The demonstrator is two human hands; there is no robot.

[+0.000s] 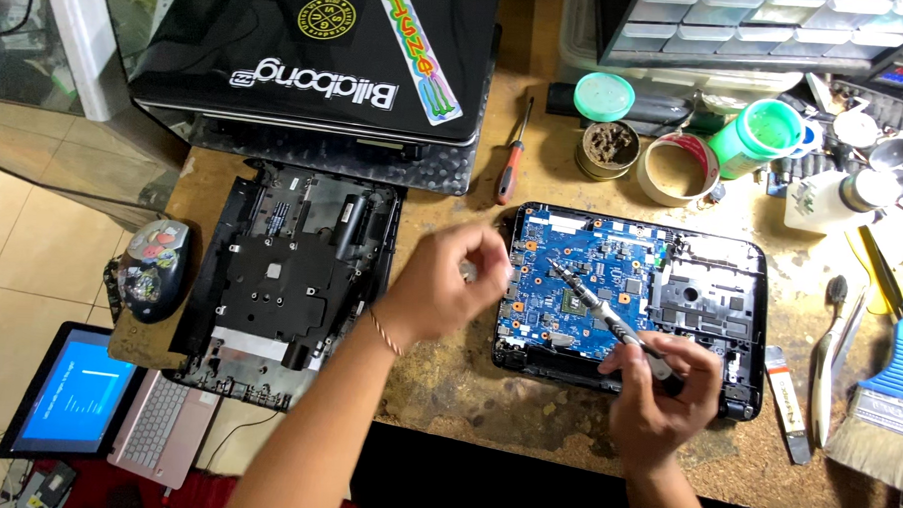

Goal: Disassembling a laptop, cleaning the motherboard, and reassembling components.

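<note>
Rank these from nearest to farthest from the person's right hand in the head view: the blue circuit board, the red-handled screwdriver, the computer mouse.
From the right hand:
1. Blue circuit board, just above the hand, inside the open laptop base.
2. Red-handled screwdriver, farther up the table, left of the tins.
3. Computer mouse, at the far left table edge.

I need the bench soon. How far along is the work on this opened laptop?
Done: the black bottom cover is off and lies left of the laptop base. In hand: the right hand holds a precision screwdriver over the blue motherboard; the left hand is blurred beside it. Left: the board is still seated in the base.
</note>
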